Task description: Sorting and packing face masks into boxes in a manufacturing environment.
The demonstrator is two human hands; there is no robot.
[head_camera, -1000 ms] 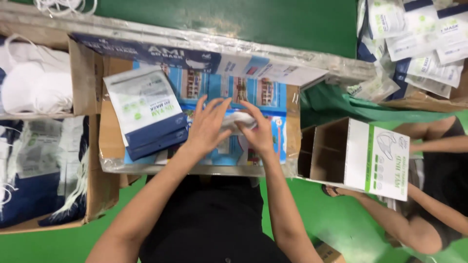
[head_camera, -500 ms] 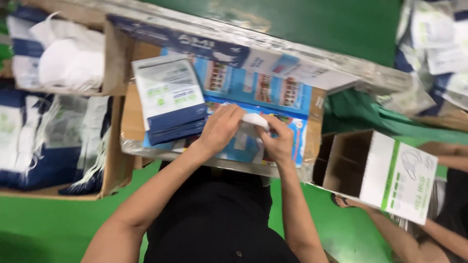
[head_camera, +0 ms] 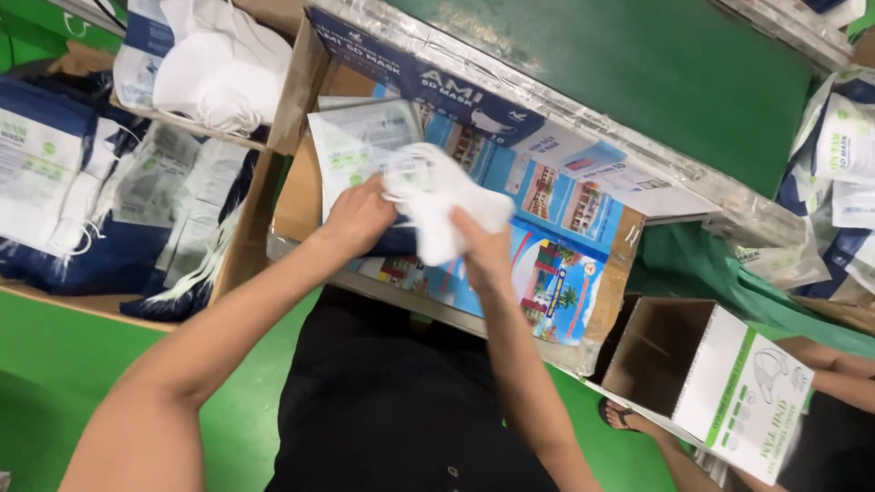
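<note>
**Entry: white masks held over the packing worktop**

Item in hand: a small bundle of white masks [head_camera: 437, 205], held above the worktop [head_camera: 292, 205], a cardboard tray lined with colourful printed sheets [head_camera: 556, 264].

Left hand [head_camera: 360, 214]: closed on the bundle's left edge, fingers curled under it.

Right hand [head_camera: 478, 251]: closed on the lower right of the bundle, thumb on top.

Adjacent: a stack of printed pouches [head_camera: 360, 146] just behind the left hand; a box of loose white masks [head_camera: 214, 68] and bins of packed pouches [head_camera: 100, 200] to the left; an open white-and-green carton [head_camera: 720, 383] at lower right, near another person's arm [head_camera: 843, 364].

Risks, as judged:
- The bundle is soft and gripped only at its edges; a loosened pinch could let a mask slide out onto the green floor [head_camera: 55, 364].
- Ear loops may snag on fingers or on the pouch stack and drag it askew.
- Squeezing too firmly could crease the masks.
</note>
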